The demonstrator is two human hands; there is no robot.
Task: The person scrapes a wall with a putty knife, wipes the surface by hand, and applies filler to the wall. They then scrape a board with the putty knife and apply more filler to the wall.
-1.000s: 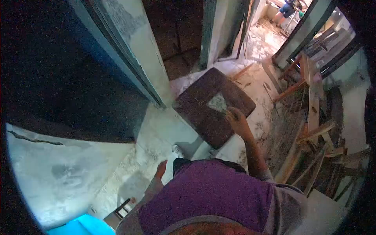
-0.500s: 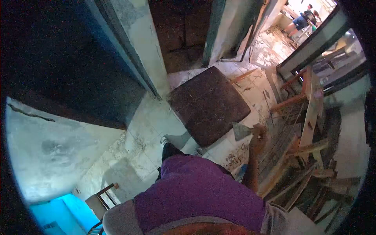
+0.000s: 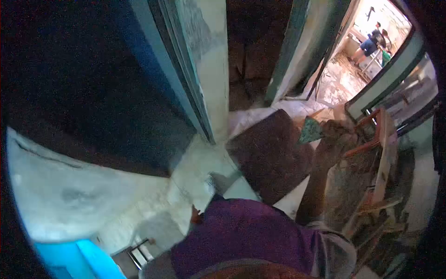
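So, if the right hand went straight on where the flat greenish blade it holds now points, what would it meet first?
Probably the large dark brown squarish panel: the blade in the right hand points across it. Depth is unclear, so it might pass above without touching.

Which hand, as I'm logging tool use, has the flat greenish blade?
The right hand, stretched out ahead: the flat greenish blade juts from it. The left hand is low beside the purple shirt, with no blade visible.

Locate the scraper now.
In the head view, the scraper is right of centre, in the right hand, near the dark board.
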